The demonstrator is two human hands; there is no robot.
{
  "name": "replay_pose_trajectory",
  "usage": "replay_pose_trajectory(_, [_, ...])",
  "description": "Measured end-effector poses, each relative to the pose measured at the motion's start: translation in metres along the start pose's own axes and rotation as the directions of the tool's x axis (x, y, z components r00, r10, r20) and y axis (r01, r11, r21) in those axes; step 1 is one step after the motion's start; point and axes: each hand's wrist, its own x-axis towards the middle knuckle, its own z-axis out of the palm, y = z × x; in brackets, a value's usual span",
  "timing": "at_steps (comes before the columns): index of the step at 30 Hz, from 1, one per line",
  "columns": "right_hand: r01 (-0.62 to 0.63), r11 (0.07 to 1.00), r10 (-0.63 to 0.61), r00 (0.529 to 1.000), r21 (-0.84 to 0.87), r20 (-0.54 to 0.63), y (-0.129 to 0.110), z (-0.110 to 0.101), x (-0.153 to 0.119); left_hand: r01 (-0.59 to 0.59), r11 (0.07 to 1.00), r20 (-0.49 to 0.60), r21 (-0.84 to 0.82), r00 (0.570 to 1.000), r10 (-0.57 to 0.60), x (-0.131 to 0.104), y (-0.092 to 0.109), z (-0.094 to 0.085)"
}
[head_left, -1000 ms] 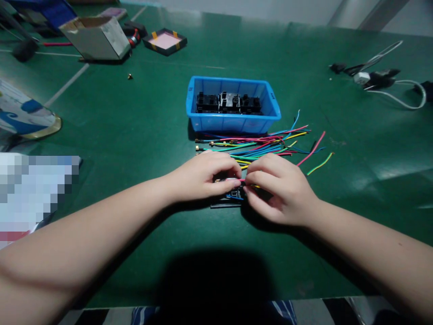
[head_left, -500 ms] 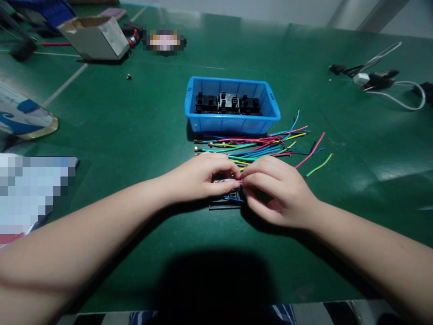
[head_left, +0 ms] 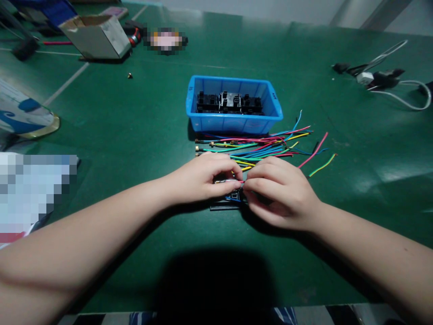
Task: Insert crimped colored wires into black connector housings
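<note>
Red insulated wire (head_left: 242, 182) is running between the pinched fingertips of the left hand (head_left: 211, 177) and the right hand (head_left: 282, 192).
Both hands are gripping it above a black plastic base (head_left: 226, 208), which is lying partly hidden on the green tabletop (head_left: 135, 253), a thin blue wire (head_left: 232, 199) crossing it. Loose multicoloured wires (head_left: 267, 150) are lying just beyond, in front of a rectangular blue plastic bin (head_left: 233, 123) that is holding black plastic parts (head_left: 230, 103).

No text, label, brand, number or sign can be read on anything in the head camera's view.
</note>
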Motion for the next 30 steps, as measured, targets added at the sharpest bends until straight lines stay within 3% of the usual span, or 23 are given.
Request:
replay_pose_trajectory(10, [-0.144,0.986,0.137,0.987,0.081,0.09,-0.0008,0.0053,-0.0016,0.021,0.999,0.011,-0.03,1.0,-0.021,-0.0008,0.0002,-0.001])
replay_pose_trajectory(15, [-0.165,0.983,0.157,0.982,0.081,0.104,-0.0028,0.005,-0.0021,0.044,0.997,-0.008,-0.063,0.999,-0.045,-0.0002,0.0003,-0.0003])
replay_pose_trajectory(21, [-0.182,0.978,0.172,0.98,0.101,0.098,-0.0029,0.0053,-0.002,0.087,0.995,0.041,-0.055,0.996,-0.085,0.0007,0.0006,-0.0015])
replay_pose_trajectory(30, [-0.175,0.977,0.16,0.98,0.123,0.12,-0.0016,0.0054,-0.0011,0.055,0.998,0.034,-0.037,0.998,-0.054,0.0015,-0.001,-0.0008])
